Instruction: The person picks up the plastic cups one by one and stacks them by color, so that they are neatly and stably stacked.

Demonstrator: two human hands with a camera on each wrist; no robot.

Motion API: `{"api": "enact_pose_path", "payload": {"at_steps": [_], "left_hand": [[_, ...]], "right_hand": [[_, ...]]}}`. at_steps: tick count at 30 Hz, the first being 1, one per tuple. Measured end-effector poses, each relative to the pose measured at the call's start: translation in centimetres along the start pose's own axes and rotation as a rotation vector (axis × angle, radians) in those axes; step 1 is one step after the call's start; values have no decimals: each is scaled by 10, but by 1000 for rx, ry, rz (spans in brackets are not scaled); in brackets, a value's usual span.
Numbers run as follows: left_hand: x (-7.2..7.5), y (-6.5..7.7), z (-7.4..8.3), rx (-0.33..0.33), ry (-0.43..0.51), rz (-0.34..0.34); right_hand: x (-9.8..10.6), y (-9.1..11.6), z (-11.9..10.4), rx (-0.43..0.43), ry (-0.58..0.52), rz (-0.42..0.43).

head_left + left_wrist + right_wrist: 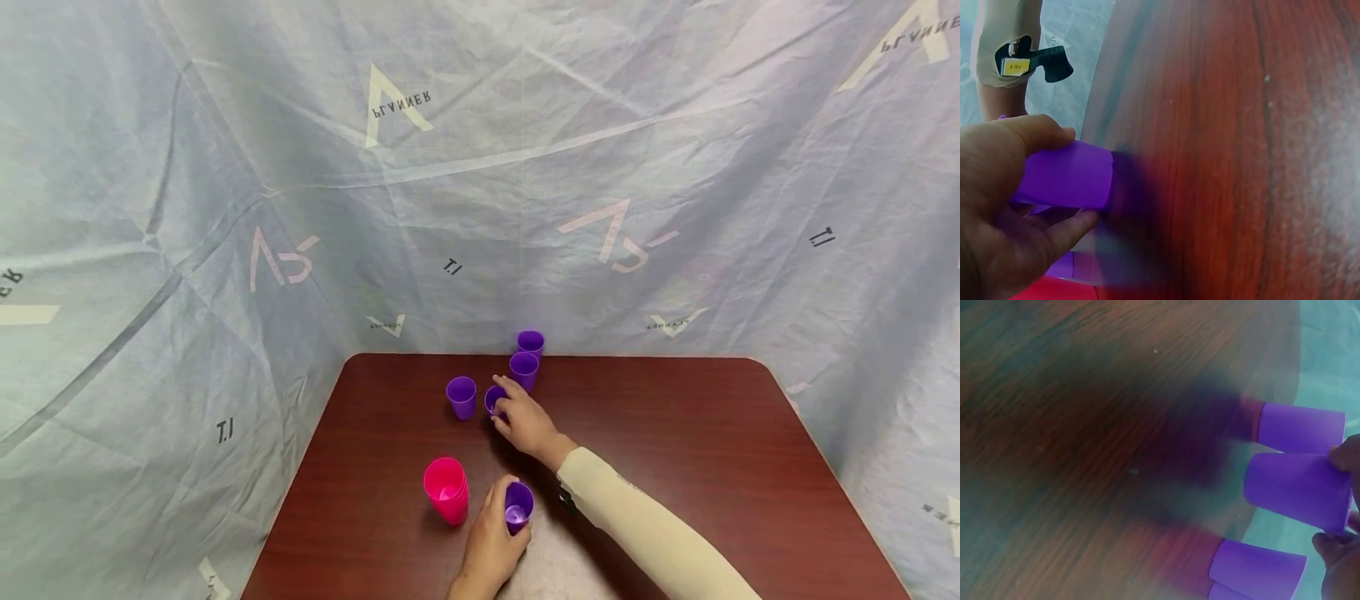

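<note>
In the head view my left hand grips a purple cup near the front of the table, thumb and fingers around its side. The left wrist view shows that cup between thumb and fingers. Farther back, my right hand reaches over another purple cup. In the right wrist view, thumb and fingers pinch that cup near its rim. A stack of pink cups stands just left of my left hand.
One purple cup stands left of my right hand. Two more, a nearer purple cup and a farther purple cup, stand behind it near the back edge. Grey printed sheeting hangs around the brown table.
</note>
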State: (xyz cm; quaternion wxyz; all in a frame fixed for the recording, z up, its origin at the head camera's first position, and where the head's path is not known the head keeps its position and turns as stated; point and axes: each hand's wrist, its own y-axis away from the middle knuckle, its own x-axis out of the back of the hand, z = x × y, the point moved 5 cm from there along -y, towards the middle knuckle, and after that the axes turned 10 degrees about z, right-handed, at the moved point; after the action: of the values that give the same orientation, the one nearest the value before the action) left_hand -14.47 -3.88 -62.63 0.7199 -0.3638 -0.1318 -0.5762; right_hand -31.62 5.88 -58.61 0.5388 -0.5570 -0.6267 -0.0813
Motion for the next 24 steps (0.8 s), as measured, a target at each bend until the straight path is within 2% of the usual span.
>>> {"api": "enact_pose_path", "payload": {"at_steps": [11, 17, 24], "left_hand": [[0, -2, -4, 31, -15, -5], [1, -3, -7, 55, -15, -20], [3, -3, -6, 83, 0, -6]], "right_hand": [[28, 20, -12, 18, -88, 156], [43, 30, -16, -21, -84, 182], [55, 41, -17, -92, -199, 184]]}}
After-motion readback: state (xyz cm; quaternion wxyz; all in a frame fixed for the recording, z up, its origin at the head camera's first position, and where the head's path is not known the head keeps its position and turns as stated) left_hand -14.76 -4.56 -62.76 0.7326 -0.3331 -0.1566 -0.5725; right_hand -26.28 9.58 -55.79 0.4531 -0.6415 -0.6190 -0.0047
